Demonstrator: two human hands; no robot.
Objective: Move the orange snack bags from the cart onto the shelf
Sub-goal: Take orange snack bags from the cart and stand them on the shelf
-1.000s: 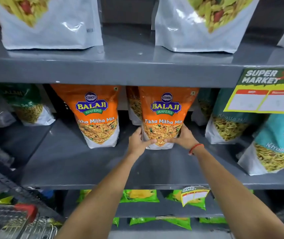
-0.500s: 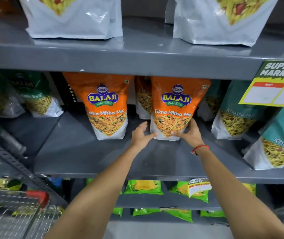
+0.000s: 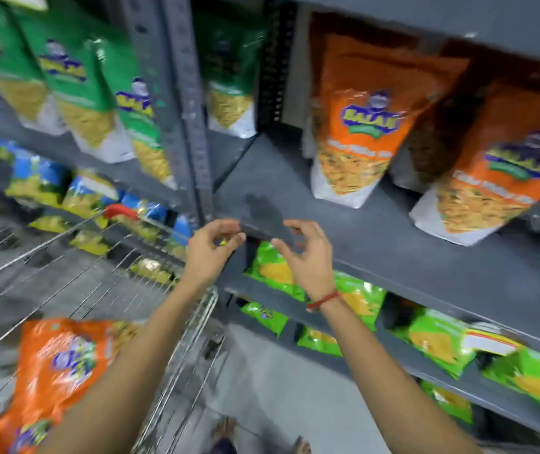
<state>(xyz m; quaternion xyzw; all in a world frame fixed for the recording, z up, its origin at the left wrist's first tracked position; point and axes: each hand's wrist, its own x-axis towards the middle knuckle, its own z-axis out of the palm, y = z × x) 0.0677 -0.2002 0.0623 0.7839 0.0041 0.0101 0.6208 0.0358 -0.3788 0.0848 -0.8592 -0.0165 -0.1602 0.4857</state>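
Note:
Two orange snack bags stand upright on the grey shelf (image 3: 376,244): one (image 3: 360,126) near its middle, another (image 3: 504,165) further right. More orange bags lie in the wire cart (image 3: 98,280) at lower left, the topmost (image 3: 62,358) flat on its back. My left hand (image 3: 213,250) and my right hand (image 3: 307,257) hover empty in front of the shelf's front left corner, fingers curled and apart, between the shelf and the cart. A red thread circles my right wrist. The whole view is blurred by motion.
Green snack bags (image 3: 75,83) hang on the shelving to the left, past a grey upright post (image 3: 190,103). Lime-green packets (image 3: 442,335) fill the lower shelves. Blue and yellow packets (image 3: 42,181) sit behind the cart. Bare floor (image 3: 278,388) lies below my arms.
Both hands let go of the right orange bag and drew back from the shelf. My view swung left and down, bringing the cart and its orange bags into sight.

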